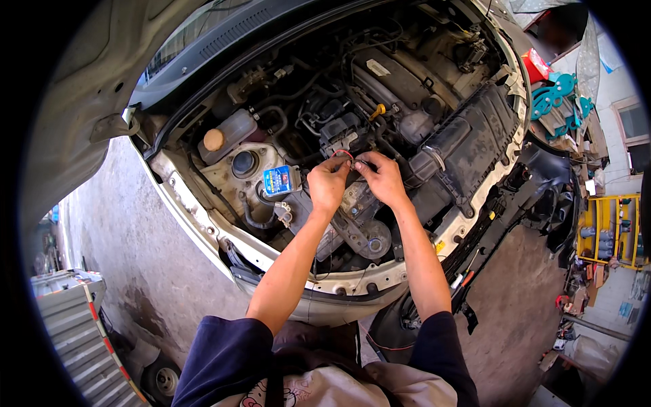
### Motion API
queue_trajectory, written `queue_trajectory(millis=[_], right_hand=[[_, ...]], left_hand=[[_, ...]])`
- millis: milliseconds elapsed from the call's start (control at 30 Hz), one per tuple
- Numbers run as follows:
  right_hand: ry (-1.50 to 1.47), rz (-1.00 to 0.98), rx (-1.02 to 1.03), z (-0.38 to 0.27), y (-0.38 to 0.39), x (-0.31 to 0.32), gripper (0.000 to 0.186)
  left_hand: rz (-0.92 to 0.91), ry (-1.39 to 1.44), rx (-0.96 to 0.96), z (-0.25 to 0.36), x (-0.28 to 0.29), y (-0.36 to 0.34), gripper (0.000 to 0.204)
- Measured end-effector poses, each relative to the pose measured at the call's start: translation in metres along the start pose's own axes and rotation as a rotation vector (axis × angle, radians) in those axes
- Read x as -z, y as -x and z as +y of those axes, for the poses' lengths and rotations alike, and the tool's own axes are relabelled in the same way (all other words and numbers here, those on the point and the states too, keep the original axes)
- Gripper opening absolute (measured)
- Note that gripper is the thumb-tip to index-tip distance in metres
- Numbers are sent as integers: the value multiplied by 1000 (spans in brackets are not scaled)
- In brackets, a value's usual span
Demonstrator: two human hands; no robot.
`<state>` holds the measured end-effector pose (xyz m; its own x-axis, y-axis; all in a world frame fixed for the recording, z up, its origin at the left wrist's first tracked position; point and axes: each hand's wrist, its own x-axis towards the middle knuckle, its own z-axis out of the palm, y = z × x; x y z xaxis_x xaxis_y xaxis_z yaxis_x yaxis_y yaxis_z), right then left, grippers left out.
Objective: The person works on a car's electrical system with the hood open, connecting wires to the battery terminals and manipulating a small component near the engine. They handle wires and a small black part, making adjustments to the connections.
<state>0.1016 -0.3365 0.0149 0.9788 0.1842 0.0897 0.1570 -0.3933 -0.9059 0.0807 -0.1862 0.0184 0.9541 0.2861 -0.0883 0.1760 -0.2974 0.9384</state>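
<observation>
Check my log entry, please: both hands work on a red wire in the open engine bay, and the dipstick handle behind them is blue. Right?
Not quite. In the head view the dipstick handle is yellow, not blue. The rest stands: the left hand and the right hand meet at a red wire in the open engine bay.

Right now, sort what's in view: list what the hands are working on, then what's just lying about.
In hand:
left hand
right hand
red wire
engine bay

Lying about:
yellow rack
teal parts
metal ramp
detached bumper
</observation>
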Motion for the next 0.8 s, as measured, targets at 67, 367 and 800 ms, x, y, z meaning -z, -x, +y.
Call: queue_trajectory(millis=[67, 367, 800], right_hand=[[16, 38, 6, 2, 3, -3, 22], [-38, 119, 21, 0, 9, -10, 20], [-724, -1, -553, 8, -6, -2, 15]], left_hand=[[-2, -10, 6, 1, 1, 0, 18], [14, -13, 4, 3, 0, 0, 19], [30, 19, 13, 3, -1, 2, 18]])
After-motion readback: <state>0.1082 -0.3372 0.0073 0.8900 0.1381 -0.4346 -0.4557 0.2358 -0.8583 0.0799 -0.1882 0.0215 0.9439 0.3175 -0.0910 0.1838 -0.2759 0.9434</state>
